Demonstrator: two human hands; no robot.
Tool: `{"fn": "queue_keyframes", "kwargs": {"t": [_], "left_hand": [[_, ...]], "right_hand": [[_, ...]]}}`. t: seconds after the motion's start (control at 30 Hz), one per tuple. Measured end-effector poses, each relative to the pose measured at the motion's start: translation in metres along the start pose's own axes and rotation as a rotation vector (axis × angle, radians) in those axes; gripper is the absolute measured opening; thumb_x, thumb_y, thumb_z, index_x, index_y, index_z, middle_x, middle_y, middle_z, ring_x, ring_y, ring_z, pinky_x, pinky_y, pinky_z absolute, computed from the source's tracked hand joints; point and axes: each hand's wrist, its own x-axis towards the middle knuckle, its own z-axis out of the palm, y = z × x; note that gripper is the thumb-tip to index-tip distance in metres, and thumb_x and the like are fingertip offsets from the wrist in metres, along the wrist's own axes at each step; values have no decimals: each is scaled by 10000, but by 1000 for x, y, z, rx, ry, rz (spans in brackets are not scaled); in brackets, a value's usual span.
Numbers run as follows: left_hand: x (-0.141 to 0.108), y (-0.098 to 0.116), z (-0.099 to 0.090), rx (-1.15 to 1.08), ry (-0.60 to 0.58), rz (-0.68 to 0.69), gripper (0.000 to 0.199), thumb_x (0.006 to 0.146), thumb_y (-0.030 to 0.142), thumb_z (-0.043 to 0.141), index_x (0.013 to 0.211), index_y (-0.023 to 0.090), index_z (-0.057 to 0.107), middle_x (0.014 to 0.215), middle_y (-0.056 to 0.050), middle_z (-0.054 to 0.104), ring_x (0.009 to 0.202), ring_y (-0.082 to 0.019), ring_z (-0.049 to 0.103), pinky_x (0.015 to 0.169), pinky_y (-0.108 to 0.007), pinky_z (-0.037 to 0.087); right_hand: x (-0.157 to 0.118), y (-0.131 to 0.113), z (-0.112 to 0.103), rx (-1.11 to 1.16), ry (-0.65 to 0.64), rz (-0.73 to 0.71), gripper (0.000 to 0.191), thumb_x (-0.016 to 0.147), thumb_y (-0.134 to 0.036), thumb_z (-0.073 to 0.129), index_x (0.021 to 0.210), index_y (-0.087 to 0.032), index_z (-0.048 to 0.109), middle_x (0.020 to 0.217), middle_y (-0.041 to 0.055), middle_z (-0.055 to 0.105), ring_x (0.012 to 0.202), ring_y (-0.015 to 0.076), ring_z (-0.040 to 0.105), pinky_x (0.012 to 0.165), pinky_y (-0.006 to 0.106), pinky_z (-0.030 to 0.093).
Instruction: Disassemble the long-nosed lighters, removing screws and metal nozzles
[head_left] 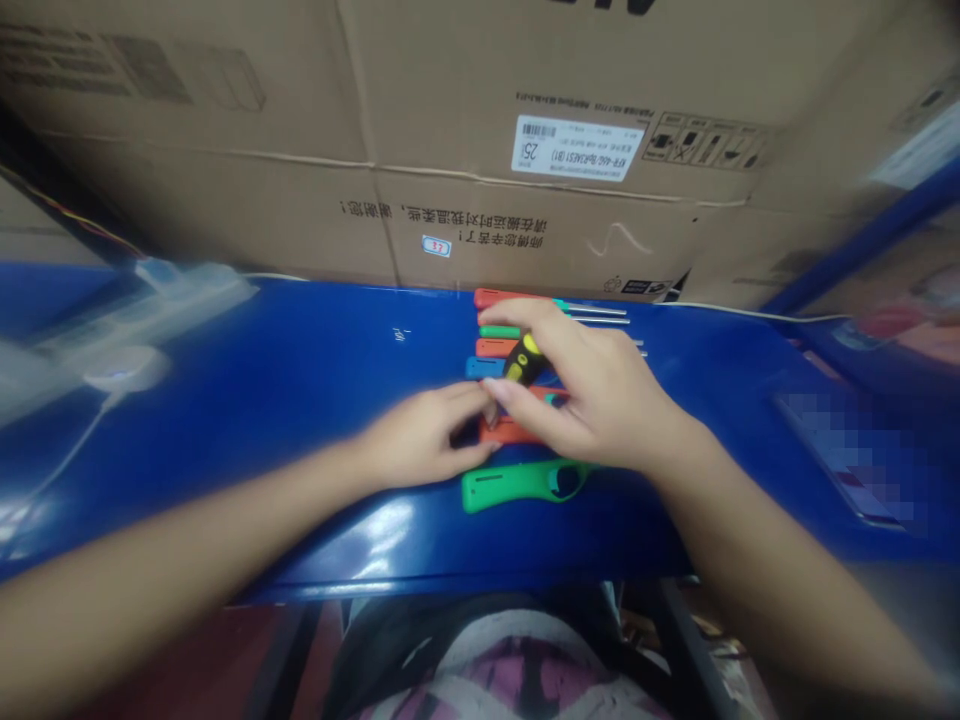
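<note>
Several long-nosed gas lighters lie side by side on the blue table, their handles pointing left. My right hand (pixel 592 380) is closed round the black-and-yellow handle of a screwdriver (pixel 523 362), over the middle of the row; its tip is hidden. My left hand (pixel 424 435) pinches the handle end of an orange lighter (pixel 514 431) between thumb and fingers. Nearest to me is a green lighter (pixel 510 487) with a black trigger. Beyond my hands lie a blue lighter (pixel 484 367) and another orange lighter (pixel 491 347), partly covered by my right hand.
A large cardboard box (pixel 285 200) stands along the back of the blue table (pixel 300 380). To the left are a white power strip (pixel 217 290) and a round white charger (pixel 127 367) with its cable. A flat, phone-like device (pixel 840 460), partly pixelated, lies at the right.
</note>
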Motion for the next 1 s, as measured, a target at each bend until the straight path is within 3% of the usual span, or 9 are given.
{"fn": "queue_keyframes", "kwargs": {"t": [0.2,0.33,0.47,0.6,0.67,0.77,0.9,1.0], "left_hand": [[1,1,0,-13,10,5,115,901,282,633,961,193,593,915,-17,638,764,-158,604,700,-285,481],[1,2,-1,-7,-9,-3,133,906,291,633,989,191,607,927,-21,652,758,-156,607,711,-290,489],[1,3,-3,15,-27,-17,148,929,314,610,1015,193,612,953,-25,652,771,-158,612,700,-285,484],[0,3,-3,43,-23,-19,154,926,328,613,1005,195,608,957,-25,663,775,-165,622,693,-286,481],[0,3,-3,42,-28,-23,165,922,326,621,1023,197,611,963,-24,664,777,-164,624,695,-285,482],[1,3,-3,40,-23,-28,159,919,325,623,1016,199,617,940,-21,664,767,-164,623,693,-285,480],[1,3,-2,33,-11,-29,152,914,328,626,989,196,620,908,-18,663,738,-159,617,683,-285,477],[1,3,-3,20,-19,-31,156,910,327,634,995,197,615,919,-19,662,749,-163,617,680,-284,475]], "right_hand": [[0,-2,-3,32,-21,19,545,964,-355,444,1458,-126,414,1402,139,611,1249,261,610,901,356,551],[0,-1,-2,5,-13,102,500,1001,-401,424,1432,-152,461,1181,96,727,1016,232,709,811,327,558],[0,0,-2,1,-9,72,554,990,-345,349,1512,-157,343,1232,99,694,947,217,705,743,321,549],[1,-1,-2,-19,12,111,429,966,-424,453,1301,-176,555,1115,69,737,851,206,708,711,307,527],[2,-2,-1,-21,12,136,396,958,-377,467,1289,-177,556,1112,72,741,834,203,707,687,300,512],[2,-1,-2,27,-14,89,474,945,-342,445,1384,-164,471,1276,111,681,928,221,697,708,314,513],[1,-1,-3,34,10,77,356,944,-418,497,1192,-183,599,1080,64,745,848,208,695,697,301,494],[1,-2,-6,29,-16,79,390,943,-311,441,1288,-170,554,1171,85,725,871,200,694,715,305,495]]}}
